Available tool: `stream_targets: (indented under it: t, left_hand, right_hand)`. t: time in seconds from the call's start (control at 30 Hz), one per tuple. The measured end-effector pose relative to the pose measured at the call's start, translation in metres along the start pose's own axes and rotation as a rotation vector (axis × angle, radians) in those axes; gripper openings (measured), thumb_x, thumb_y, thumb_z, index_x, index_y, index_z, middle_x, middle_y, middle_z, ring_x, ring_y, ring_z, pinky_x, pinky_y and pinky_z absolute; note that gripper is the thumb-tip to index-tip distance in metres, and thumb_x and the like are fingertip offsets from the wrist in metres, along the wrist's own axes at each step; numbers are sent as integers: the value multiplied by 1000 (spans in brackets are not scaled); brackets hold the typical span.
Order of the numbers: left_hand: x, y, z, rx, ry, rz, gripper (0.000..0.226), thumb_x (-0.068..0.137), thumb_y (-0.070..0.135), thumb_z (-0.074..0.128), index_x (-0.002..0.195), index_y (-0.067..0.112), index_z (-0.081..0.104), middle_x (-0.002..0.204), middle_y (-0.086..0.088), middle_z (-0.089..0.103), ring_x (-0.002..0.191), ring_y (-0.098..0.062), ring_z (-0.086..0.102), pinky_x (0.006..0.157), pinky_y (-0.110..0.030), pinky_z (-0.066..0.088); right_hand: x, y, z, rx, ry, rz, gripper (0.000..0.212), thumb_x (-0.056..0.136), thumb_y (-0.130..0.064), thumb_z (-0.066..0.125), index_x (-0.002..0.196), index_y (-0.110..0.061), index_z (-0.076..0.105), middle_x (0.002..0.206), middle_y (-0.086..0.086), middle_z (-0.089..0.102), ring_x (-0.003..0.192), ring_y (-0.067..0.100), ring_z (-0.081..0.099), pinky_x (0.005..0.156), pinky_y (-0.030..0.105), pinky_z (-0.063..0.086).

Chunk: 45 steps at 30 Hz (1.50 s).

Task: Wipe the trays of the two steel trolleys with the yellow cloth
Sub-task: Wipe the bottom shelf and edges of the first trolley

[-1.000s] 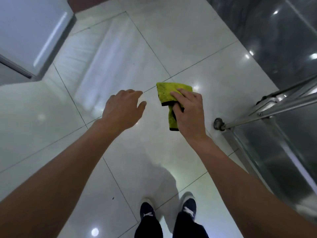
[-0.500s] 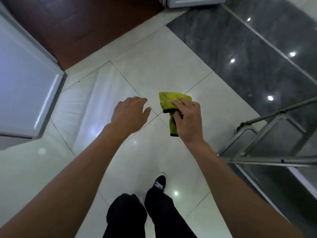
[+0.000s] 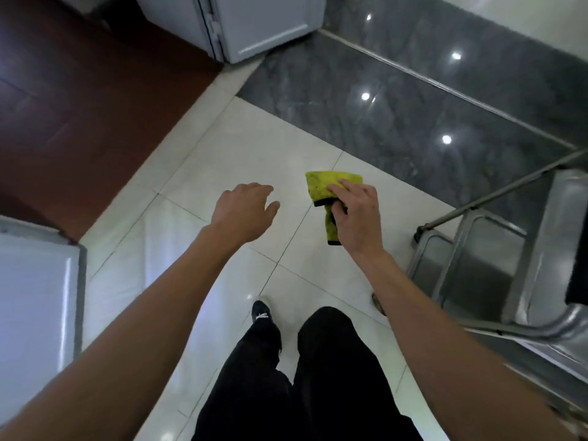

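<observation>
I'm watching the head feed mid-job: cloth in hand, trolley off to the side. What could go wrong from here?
The right hand grips the yellow cloth by one part only, the rest hangs folded, so it might slip. The steel trolley stands close beside the right arm; an elbow or leg could knock its frame. The glossy floor tiles could be slippery underfoot.
</observation>
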<state>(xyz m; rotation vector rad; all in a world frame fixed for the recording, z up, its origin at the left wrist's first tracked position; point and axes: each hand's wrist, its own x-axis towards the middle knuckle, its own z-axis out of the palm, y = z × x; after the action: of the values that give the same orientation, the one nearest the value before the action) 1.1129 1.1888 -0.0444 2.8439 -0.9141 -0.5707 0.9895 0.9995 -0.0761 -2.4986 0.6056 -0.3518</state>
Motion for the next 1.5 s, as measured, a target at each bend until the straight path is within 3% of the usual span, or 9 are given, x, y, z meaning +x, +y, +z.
stream_targets:
  t: [0.17,0.37,0.7,1.1,1.3,1.5]
  left_hand:
    - [95,37,-44,56,4,171,48,102,48,43,143,24,52,143,0,57,126,-26,55,100,-44,45]
    - [222,117,-58,127,-45,326,50,102,51,42,142,25,51,143,-1,57,128,-26,55,104,-45,44]
    - [388,298,-87,123,-127,528,38,99,43,50,128,20,63,127,-6,66,115,-32,60,91,-42,50]
    - [590,514,-93,258,-203,822,35,98,39,49,122,18,62,121,-8,65,112,-32,60,90,-46,52]
    - [688,657,-85,344,-279,1010,31,96,38,48,116,18,62,120,-9,65,112,-36,59,88,-44,51]
    - [707,820,-66,483,-345,1289,39,97,39,47,129,19,60,130,-11,62,117,-36,58,93,-44,48]
  right_hand:
    - [64,25,-25,24,117,136,34,91,-6,56,121,-13,69,130,7,63,116,33,47,100,46,41]
    - [134,110,-44,41,236,320,35,89,-5,55,121,-14,69,129,5,64,114,30,47,103,44,41]
    - [251,240,-139,61,410,554,36,86,0,57,117,-11,72,125,8,66,111,35,50,97,44,44]
    - [379,410,-204,86,587,833,35,92,-6,56,124,-15,68,131,4,63,121,26,44,105,38,41]
    - [434,510,-248,52,639,1034,36,94,-9,55,127,-17,67,133,1,62,121,25,44,107,35,38]
    - [430,581,-312,40,878,1284,35,93,-8,56,125,-16,68,132,2,63,122,27,46,107,40,40]
